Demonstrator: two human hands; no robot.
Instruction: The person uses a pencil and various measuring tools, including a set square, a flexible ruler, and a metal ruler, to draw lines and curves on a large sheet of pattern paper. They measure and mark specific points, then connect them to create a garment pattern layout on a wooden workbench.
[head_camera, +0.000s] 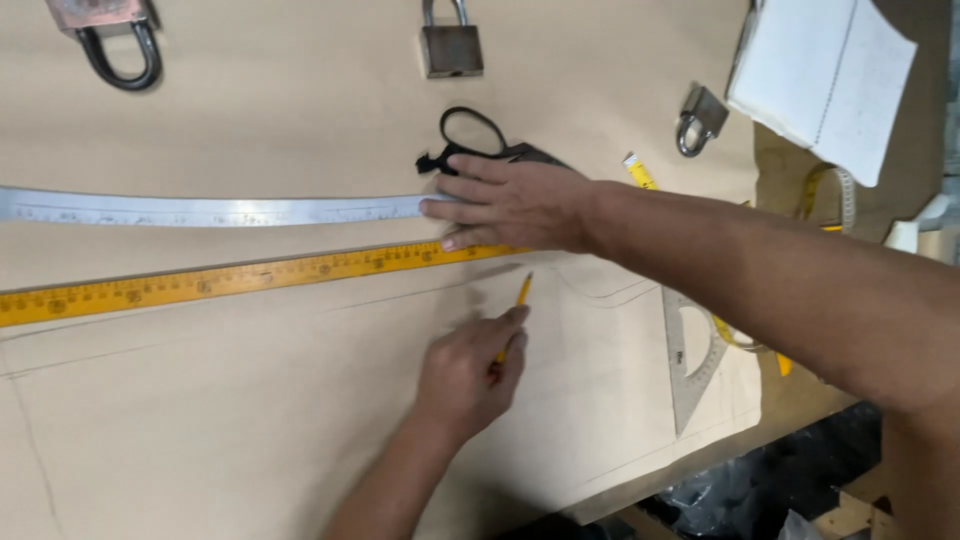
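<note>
The right hand (515, 205) lies flat with fingers spread, pressing the end of the yellow ruler (230, 278) and touching the curved metal ruler (200, 209) just above it on the brown pattern paper (250, 400). Just below the yellow ruler, the left hand (468, 375) is closed around a yellow pencil (517, 305), tip up toward the ruler's edge. Black scissors (475, 140) lie above it, beside the right hand.

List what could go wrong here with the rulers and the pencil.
1. The right hand presses only the near end of the yellow ruler; its long free end could pivot and skew any line.
2. The curved metal ruler lies under the same hand and may shift with it.
3. The left hand holds the pencil over the brown paper; a stray mark is possible.
</note>
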